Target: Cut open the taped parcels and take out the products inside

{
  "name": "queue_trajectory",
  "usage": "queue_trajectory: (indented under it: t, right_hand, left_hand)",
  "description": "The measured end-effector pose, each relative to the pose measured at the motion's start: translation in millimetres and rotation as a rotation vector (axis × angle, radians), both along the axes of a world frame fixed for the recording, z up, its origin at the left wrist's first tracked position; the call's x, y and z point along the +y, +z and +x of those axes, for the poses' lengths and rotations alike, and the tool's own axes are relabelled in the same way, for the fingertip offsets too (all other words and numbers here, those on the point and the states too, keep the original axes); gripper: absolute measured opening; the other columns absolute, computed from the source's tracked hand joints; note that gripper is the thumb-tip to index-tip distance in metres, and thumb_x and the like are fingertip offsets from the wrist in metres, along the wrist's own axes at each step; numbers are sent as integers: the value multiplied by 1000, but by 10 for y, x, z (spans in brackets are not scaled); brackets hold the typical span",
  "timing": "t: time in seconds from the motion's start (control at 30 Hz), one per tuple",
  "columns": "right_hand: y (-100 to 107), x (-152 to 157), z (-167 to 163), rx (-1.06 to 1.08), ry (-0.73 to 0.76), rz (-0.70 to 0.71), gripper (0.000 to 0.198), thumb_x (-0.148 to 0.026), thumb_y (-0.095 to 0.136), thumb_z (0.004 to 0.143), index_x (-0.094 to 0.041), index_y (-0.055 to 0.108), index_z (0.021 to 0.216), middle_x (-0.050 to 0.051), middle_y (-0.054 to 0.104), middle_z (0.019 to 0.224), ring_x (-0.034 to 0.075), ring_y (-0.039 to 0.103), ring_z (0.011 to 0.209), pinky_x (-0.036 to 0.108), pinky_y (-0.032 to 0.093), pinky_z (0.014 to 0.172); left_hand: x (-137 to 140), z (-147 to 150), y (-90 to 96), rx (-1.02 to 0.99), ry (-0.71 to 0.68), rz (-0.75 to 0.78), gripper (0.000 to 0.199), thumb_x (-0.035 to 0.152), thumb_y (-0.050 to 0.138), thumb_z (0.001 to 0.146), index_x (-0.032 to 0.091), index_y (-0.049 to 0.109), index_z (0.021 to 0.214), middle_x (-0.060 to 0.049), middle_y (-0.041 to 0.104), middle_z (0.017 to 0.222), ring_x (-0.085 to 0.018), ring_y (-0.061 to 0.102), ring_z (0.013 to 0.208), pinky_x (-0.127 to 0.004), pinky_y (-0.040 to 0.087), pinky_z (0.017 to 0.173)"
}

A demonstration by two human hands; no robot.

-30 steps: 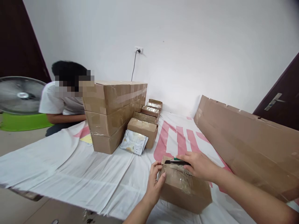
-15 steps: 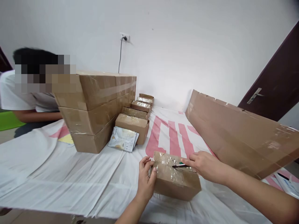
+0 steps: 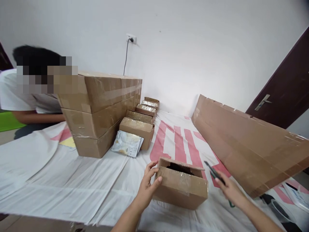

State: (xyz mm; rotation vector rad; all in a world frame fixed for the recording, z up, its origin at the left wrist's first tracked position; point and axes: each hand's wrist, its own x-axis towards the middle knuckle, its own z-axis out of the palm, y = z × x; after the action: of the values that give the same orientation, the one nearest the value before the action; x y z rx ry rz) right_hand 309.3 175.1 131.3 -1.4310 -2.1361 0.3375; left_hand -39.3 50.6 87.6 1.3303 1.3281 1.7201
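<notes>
In front of me a small cardboard box sits on the cloth-covered table, its taped top parted and a dark gap showing inside. My left hand grips the box's left end, thumb on the near side and fingers at the back corner. To the right of the box, my right hand holds a black and green box cutter, its tip pointing up and left, apart from the box. What lies inside the box cannot be made out.
Stacked cartons stand left, beside a row of smaller boxes and a silver-white pouch. A large cardboard panel leans at right. A tape roll lies lower right. Another person sits behind the cartons.
The box's top has gone from taped shut to parted along the seam. My right hand has pulled the box cutter off the box, to the right. My left hand stays at the left end.
</notes>
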Motion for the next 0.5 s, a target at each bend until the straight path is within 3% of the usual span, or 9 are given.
queue_trajectory:
  t: [0.1,0.17,0.23,0.37,0.43,0.5]
  right_hand:
    - [-682,-125,-25,-89,65,-197,42,-36,48,78,-17,63,113,11,73,107,28,68,99,43,53,86]
    - [-907,-216,-69,-102,113,-218,40,-33,54,74,-18,64,109,11,72,109,28,66,103,42,51,91]
    - [-932,-270,-112,-62,128,-187,39,-36,57,74,-19,65,108,12,70,111,29,64,106,42,50,93]
    - [-688,-325,-223,231,66,-79,48,-51,44,86,-23,55,124,13,59,130,26,57,117,41,47,98]
    - [-590,-375,-312,377,111,-95,53,-55,42,87,-24,50,129,12,57,133,25,56,121,37,49,96]
    - [-557,-420,-384,426,177,-161,58,-58,54,80,-23,53,126,12,61,129,27,58,118,34,53,92]
  left_hand:
    - [-12,-87,6,-24,-128,8,42,54,68,73,24,65,103,-13,39,141,-33,29,138,-52,27,113]
    - [-8,-131,-6,-15,-157,8,48,52,73,69,25,65,107,-14,38,142,-34,29,139,-52,26,113]
    - [-2,-150,-21,9,-151,6,49,49,76,67,25,65,108,-14,37,143,-34,30,139,-52,26,113]
    - [2,-88,-63,53,-116,16,46,40,77,68,25,64,110,-14,36,142,-35,31,137,-54,27,112]
    - [-5,-19,-89,77,-116,28,51,36,76,70,26,62,117,-14,35,143,-34,30,138,-54,24,113]
    - [-21,37,-108,90,-111,33,57,35,74,72,26,57,126,-14,32,145,-34,26,140,-54,20,114]
